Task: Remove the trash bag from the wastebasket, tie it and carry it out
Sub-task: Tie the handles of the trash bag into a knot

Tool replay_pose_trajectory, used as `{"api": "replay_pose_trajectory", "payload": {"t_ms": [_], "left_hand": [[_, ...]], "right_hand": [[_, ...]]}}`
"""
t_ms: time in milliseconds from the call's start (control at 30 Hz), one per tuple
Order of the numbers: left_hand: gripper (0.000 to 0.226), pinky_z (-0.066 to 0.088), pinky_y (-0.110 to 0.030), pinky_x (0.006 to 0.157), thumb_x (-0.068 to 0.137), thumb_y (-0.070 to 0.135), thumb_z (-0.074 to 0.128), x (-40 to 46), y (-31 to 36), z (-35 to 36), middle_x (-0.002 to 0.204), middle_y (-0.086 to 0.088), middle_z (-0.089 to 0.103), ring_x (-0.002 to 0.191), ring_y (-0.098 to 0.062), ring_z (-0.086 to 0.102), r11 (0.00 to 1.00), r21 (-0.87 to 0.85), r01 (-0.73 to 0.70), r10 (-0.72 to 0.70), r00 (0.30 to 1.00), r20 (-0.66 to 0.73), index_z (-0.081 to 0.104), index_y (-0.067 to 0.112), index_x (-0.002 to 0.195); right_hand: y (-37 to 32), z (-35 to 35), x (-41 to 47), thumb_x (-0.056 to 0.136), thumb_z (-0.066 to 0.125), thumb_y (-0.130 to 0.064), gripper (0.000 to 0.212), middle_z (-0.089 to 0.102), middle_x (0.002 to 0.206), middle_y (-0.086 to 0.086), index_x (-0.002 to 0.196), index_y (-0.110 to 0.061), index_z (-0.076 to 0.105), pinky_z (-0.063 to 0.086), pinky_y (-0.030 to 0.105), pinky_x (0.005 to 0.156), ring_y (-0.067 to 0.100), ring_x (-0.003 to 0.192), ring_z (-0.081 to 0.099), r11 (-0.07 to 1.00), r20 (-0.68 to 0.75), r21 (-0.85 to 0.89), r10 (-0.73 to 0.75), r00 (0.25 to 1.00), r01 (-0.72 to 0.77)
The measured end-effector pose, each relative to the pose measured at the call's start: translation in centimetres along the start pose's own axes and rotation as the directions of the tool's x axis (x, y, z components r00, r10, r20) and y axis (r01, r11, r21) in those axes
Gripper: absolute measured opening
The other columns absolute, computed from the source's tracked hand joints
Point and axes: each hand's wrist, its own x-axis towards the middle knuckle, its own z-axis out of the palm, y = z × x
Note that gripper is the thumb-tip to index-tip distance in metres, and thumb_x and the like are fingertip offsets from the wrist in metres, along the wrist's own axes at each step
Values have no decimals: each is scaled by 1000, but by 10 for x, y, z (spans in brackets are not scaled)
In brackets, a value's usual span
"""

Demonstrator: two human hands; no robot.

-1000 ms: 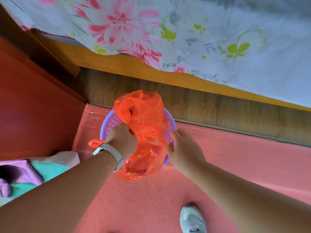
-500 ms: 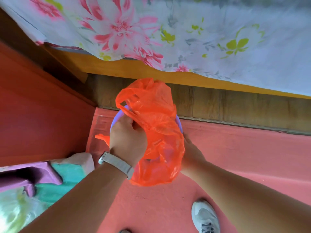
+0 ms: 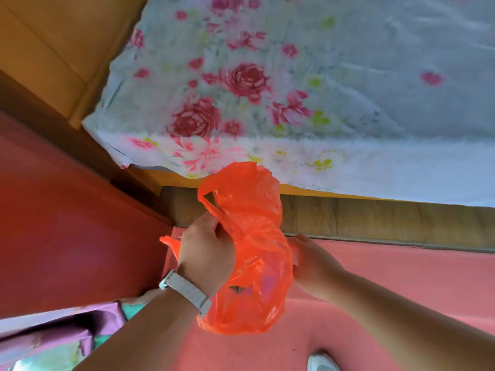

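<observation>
An orange plastic trash bag hangs in the air in front of me, crumpled, with its loose top flopping upward. My left hand, with a grey watch band at the wrist, grips the bag's gathered neck from the left. My right hand holds the bag's right side, its fingers partly hidden behind the plastic. Something dark shows faintly through the bag's lower part. The wastebasket is hidden behind the bag and my hands.
A bed with a flowered sheet and yellow wooden frame stands ahead. A red cabinet wall is at the left. Purple and teal cloth lies at lower left. My white shoe stands on the pink floor.
The bag has been lifted up out of the purple wastebasket, which is no longer visible. Both hands rose with it and the view tilted up toward the bed.
</observation>
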Motion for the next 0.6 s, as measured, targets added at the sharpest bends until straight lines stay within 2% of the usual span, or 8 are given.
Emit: {"api": "replay_pose_trajectory", "payload": {"t_ms": [100, 167, 233, 300, 333, 400, 500, 600], "left_hand": [[21, 41, -31, 52, 79, 1, 47, -1, 45, -35, 58, 2, 60, 58, -15, 56, 1000, 7, -25, 25, 999, 29, 59, 12, 65], [23, 42, -28, 53, 78, 0, 46, -3, 74, -61, 58, 4, 60, 59, -12, 56, 999, 15, -43, 42, 998, 52, 60, 13, 65], [24, 43, -31, 54, 78, 0, 46, -6, 106, -87, 57, 3, 59, 57, -15, 56, 997, 27, -69, 66, 994, 87, 57, 13, 62], [26, 40, -31, 50, 79, 0, 46, -9, 136, -109, 54, -1, 57, 55, -23, 55, 995, 41, -94, 89, 990, 106, 50, 15, 57], [26, 39, -29, 49, 79, 0, 46, -12, 152, -119, 55, -3, 58, 56, -24, 56, 993, 55, -106, 99, 988, 117, 49, 15, 58], [20, 44, -32, 53, 77, 0, 44, -19, 184, -138, 61, -6, 63, 62, -25, 60, 989, 66, -134, 123, 981, 149, 55, 11, 64], [23, 52, -43, 63, 75, 8, 44, -30, 222, -154, 71, -6, 70, 67, -23, 65, 986, 40, -164, 151, 964, 217, 66, 12, 77], [21, 50, -45, 66, 80, 19, 47, -45, 264, -168, 73, -8, 71, 69, -25, 64, 970, 74, -230, 199, 935, 295, 68, 13, 81]], "right_hand": [[-56, -61, -38, 83, 57, -15, 24, 64, 102, -3, 97, -33, 64, 54, 35, 78, 11, 89, 66, 943, -196, 316, -43, 980, 105], [-96, -103, -69, 78, 52, -29, 16, 63, 96, -7, 88, -39, 58, 51, 30, 78, 5, 87, 62, 884, -264, 430, -68, 962, 181], [-131, -142, -102, 73, 48, -50, 25, 60, 103, -9, 96, -42, 53, 47, 25, 80, 4, 94, 59, 870, -265, 422, -149, 953, 254], [-158, -177, -130, 71, 51, -67, 56, 54, 117, -12, 119, -39, 49, 47, 26, 86, 2, 100, 56, 901, -208, 344, -200, 958, 262], [-168, -191, -142, 69, 54, -71, 68, 51, 123, -14, 127, -38, 43, 48, 28, 89, 3, 103, 55, 923, -184, 281, -217, 959, 262], [-187, -218, -164, 74, 61, -65, 73, 51, 130, -13, 135, -36, 36, 46, 31, 94, 7, 112, 55, 955, -160, 155, -229, 960, 254], [-214, -250, -190, 84, 63, -42, 46, 66, 114, -4, 126, -30, 49, 50, 36, 84, 18, 101, 63, 966, -236, 101, -211, 949, 240], [-227, -283, -212, 87, 56, -21, 6, 67, 80, -3, 91, -25, 58, 51, 42, 71, 24, 77, 63, 945, -376, 219, -149, 915, 244]]}}
